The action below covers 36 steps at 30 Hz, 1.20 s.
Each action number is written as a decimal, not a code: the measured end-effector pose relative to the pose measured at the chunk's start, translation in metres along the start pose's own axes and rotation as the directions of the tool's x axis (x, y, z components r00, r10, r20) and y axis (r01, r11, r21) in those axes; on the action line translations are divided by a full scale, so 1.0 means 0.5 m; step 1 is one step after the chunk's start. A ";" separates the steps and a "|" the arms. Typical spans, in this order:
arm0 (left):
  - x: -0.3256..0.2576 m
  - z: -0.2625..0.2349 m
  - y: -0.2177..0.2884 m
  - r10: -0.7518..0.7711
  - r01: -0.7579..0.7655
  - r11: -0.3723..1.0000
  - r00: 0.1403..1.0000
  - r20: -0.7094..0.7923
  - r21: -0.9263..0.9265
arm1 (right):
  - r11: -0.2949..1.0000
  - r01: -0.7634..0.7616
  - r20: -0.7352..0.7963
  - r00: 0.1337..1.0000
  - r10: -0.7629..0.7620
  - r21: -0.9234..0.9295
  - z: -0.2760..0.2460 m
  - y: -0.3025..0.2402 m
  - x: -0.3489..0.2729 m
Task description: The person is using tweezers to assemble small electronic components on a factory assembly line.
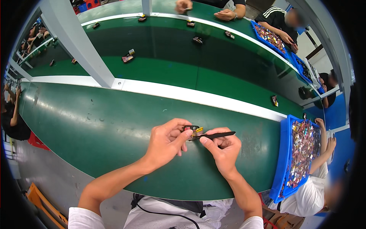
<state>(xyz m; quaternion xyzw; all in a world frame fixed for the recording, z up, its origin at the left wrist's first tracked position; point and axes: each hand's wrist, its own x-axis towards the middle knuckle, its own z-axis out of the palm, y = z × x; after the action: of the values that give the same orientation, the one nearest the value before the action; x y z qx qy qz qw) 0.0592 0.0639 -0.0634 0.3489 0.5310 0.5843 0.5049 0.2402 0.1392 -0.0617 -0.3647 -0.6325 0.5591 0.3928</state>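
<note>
Above the green table (95, 126), my left hand (164, 143) pinches a small black plastic housing (191, 128) with a red part and a yellow patch inside. Its thumb lies across the front of the housing and hides part of it. My right hand (225, 149) is closed round a slim, flat black tool (217, 135), perhaps tweezers. The broad end points right, while the narrow tip reaches left to the lower edge of the housing. Fingers cover some of the tool, so I cannot tell whether its tip touches the parts inside.
On the right stands a blue tray (280, 168) heaped with small red and silver parts, with a co-worker's arms (324, 152) beside it. Beyond a white rail (171, 97), a dark green conveyor belt (160, 49) carries several similar housings. A grey post (76, 42) rises at left.
</note>
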 end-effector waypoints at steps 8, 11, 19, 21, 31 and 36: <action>0.000 -0.001 -0.005 -0.009 0.009 1.000 1.000 0.019 -0.015 | 0.999 -0.028 0.023 0.999 0.027 0.037 -0.003 0.002 -0.001; 0.001 -0.003 0.000 -0.053 0.054 0.998 0.998 0.036 -0.040 | 0.997 -0.050 0.037 0.998 0.047 0.059 -0.004 0.000 0.001; 0.007 -0.008 0.000 -0.078 0.082 0.993 0.996 0.043 -0.086 | 0.996 -0.057 0.054 0.997 0.053 0.070 -0.004 -0.002 0.004; 0.006 -0.008 0.002 -0.081 0.085 0.993 0.996 0.044 -0.087 | 0.996 -0.059 0.058 0.997 0.055 0.068 -0.004 -0.002 0.004; -0.001 0.005 -0.004 -0.061 0.062 0.997 0.998 0.026 -0.049 | 0.995 -0.064 0.023 0.998 0.063 0.074 -0.007 0.000 -0.003; 0.000 -0.016 -0.003 -0.061 0.060 0.998 0.998 -0.031 -0.031 | 0.995 -0.076 0.067 0.995 0.072 0.070 0.005 0.010 0.002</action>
<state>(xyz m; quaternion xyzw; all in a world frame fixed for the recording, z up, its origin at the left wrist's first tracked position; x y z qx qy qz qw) 0.0519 0.0617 -0.0663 0.3157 0.5403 0.5823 0.5189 0.2377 0.1397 -0.0668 -0.3552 -0.6103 0.6073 0.3641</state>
